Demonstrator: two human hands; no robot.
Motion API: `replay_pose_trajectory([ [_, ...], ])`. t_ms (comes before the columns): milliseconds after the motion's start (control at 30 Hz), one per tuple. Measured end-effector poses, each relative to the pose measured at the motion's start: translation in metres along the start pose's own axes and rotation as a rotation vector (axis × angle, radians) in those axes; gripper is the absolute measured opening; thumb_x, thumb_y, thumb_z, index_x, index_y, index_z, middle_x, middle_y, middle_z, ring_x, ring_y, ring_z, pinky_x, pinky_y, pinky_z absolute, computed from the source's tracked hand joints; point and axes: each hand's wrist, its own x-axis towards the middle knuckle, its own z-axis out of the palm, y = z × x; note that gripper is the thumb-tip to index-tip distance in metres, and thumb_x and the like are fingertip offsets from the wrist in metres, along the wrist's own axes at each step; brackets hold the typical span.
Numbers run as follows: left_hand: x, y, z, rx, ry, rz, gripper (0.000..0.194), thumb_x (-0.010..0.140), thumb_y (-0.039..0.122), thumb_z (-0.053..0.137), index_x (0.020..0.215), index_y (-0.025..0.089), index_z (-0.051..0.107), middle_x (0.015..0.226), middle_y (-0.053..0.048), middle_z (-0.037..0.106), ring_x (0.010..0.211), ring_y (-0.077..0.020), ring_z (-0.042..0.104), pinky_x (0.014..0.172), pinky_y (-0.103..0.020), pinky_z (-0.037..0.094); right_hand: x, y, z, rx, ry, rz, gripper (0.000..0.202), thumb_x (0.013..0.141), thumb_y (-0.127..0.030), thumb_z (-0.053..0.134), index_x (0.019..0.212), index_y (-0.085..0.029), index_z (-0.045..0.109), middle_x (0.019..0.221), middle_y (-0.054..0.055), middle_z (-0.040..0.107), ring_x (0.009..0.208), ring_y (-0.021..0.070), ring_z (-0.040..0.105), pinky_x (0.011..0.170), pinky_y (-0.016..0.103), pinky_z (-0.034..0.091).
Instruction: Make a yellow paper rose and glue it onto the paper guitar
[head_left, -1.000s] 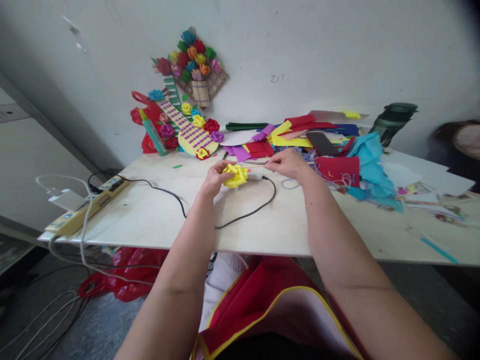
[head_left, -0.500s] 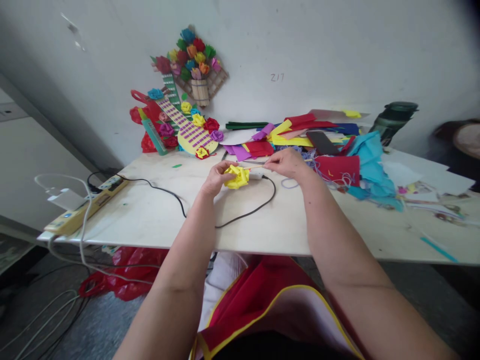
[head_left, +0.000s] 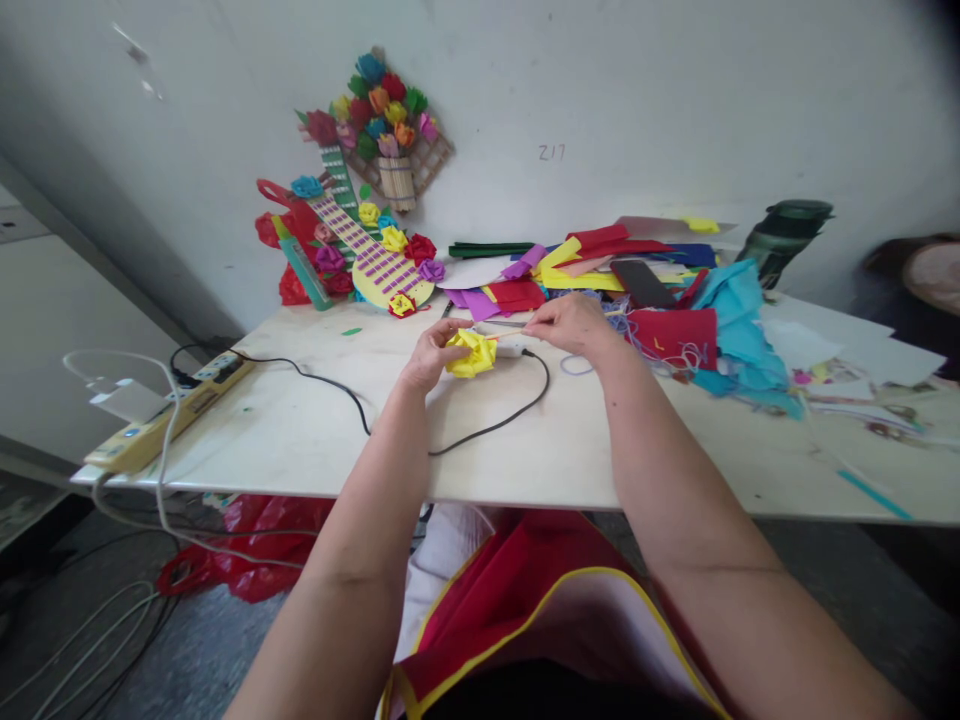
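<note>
Over the middle of the table, my left hand (head_left: 433, 358) is closed around one side of a yellow paper flower (head_left: 472, 355). My right hand (head_left: 568, 324) pinches a thin wooden stick (head_left: 511, 333), whose left end reaches the flower's upper right edge. Whether the tip goes into the petals or only touches them, I cannot tell. Just behind the flower lies a white-bodied tool (head_left: 511, 350) with a black cord (head_left: 517, 412), partly hidden by the flower and my hands.
At left a yellow power strip (head_left: 171, 412) holds a white charger. Paper-flower guitars (head_left: 379, 265) and a glue bottle (head_left: 304, 268) stand by the wall. Coloured paper, a phone (head_left: 643, 284), blue crepe (head_left: 742, 330) and a dark bottle (head_left: 784, 240) fill the back right.
The view has shifted slightly. Both hands keep their grips in nearly the same place, and more of the stick shows between the flower and my right fingers.
</note>
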Motion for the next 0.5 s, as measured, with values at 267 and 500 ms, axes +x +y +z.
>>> replay_pose_trajectory([
  [267,0.0,0.001,0.001,-0.003,0.014,-0.01,0.05,0.048,0.019,0.077,0.097,0.018,0.066,0.077,0.0,0.067,0.065,-0.0158,0.063,0.063,-0.028,0.051,-0.003,-0.01,-0.005,-0.101,-0.003,-0.01,0.021,0.08,-0.037,0.061,0.081,-0.025,0.079,0.08,0.002,0.075,0.076,0.0185,0.063,0.062,0.03,0.033],
  [500,0.001,-0.002,0.002,-0.008,0.046,-0.009,0.048,0.048,0.018,0.075,0.095,0.018,0.065,0.076,0.001,0.067,0.064,-0.0149,0.062,0.061,-0.027,0.051,-0.004,-0.013,-0.006,-0.144,0.021,-0.035,0.021,0.082,-0.036,0.06,0.082,-0.026,0.078,0.086,0.002,0.076,0.08,0.0194,0.063,0.063,0.03,0.031],
])
